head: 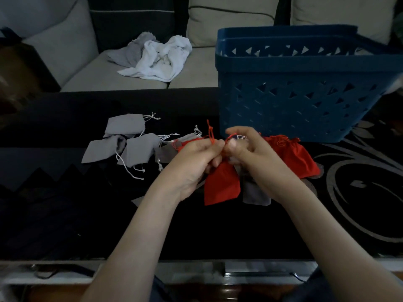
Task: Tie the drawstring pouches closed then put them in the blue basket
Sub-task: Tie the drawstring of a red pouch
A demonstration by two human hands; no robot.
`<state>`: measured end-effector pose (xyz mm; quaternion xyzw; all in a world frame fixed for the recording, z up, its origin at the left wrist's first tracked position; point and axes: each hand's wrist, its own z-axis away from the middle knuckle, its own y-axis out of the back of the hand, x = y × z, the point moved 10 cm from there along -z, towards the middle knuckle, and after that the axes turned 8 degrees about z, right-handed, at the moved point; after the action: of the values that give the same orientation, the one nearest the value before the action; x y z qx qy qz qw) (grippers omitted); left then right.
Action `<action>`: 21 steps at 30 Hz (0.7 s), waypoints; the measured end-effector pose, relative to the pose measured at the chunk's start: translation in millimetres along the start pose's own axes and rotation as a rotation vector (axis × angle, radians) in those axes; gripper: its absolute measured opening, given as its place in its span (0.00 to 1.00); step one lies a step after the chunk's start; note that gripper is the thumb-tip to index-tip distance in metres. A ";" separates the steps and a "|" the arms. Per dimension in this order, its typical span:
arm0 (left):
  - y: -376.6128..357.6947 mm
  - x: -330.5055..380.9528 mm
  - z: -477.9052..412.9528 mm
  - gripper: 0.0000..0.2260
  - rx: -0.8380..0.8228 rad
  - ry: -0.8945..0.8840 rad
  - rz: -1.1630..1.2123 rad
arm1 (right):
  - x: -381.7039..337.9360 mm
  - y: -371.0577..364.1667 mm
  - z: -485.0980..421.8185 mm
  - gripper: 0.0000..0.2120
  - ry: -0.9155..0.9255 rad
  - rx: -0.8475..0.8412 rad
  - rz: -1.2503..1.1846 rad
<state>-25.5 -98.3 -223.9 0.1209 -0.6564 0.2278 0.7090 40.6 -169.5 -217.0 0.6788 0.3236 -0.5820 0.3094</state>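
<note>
A red drawstring pouch (221, 184) hangs between my two hands above the black table. My left hand (194, 162) pinches its red cord (210, 132), which sticks up above my fingers. My right hand (248, 149) pinches the cord at the pouch's neck from the other side. A second red pouch (294, 155) lies behind my right hand, in front of the blue basket (305, 101). Several grey pouches (128, 142) with white cords lie to the left. Another grey pouch (255, 195) lies under my right wrist.
The blue basket stands at the table's back right, its inside hidden from here. A grey sofa (91, 70) behind the table holds a heap of white and grey cloth (159, 57). The black table (359, 192) has a silver swirl pattern at right.
</note>
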 end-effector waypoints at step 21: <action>23.3 11.8 -3.8 0.06 0.082 -0.165 -0.025 | 1.6 9.7 -1.3 0.16 -0.041 0.050 -0.045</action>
<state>-33.1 -74.4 -215.7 0.1763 -0.7013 0.2349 0.6496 49.3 -174.2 -218.0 0.6668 0.3176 -0.6107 0.2856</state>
